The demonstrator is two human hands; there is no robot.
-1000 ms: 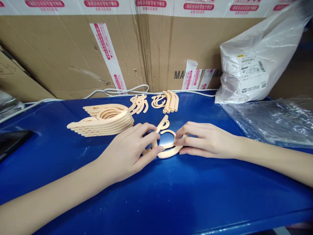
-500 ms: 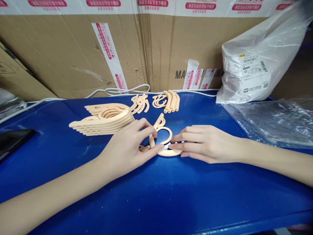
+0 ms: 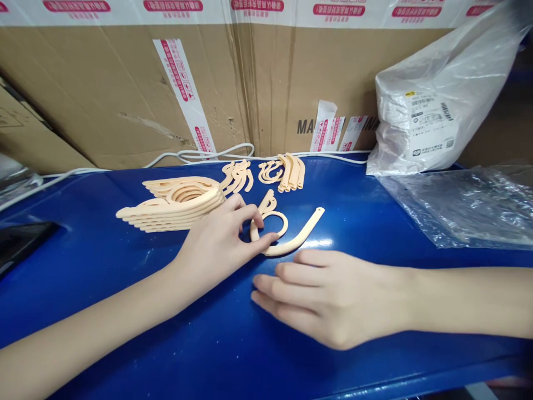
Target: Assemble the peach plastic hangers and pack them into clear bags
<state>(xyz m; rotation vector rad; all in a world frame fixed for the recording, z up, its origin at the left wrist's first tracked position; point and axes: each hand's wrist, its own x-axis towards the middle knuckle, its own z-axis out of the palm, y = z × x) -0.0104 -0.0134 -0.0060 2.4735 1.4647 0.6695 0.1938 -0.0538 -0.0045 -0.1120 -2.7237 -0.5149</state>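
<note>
With the cream curved piece [image 3: 297,241] as the centre of the clock, a dark flat object [image 3: 27,249] lies well apart at nine o'clock, cut off by the picture's edge. Between nine and ten, a layered stack of cream pieces [image 3: 179,214] sits on the blue table [image 3: 175,355]. The left hand [image 3: 220,236] comes next, at nine, in front of the stack's near end. Its thumb and bent fingers grasp the curved piece, which lies in mid-table. Toward eleven are several wavy cream strips [image 3: 238,176]. The curved piece has a ring [image 3: 285,223] against its inner side, and its free arm points to two o'clock, ending in a small hole. At twelve lie thin hooks [image 3: 268,173], with bent tubes [image 3: 293,172] just to their right. The right hand [image 3: 333,297] is near four o'clock, apart from the curved piece, fingers loosely bent together; its underside is hidden, so I cannot tell whether it grips anything. Between one and two stands a labelled white bag [image 3: 470,94]; clear plastic [image 3: 462,214] spreads at three.
</note>
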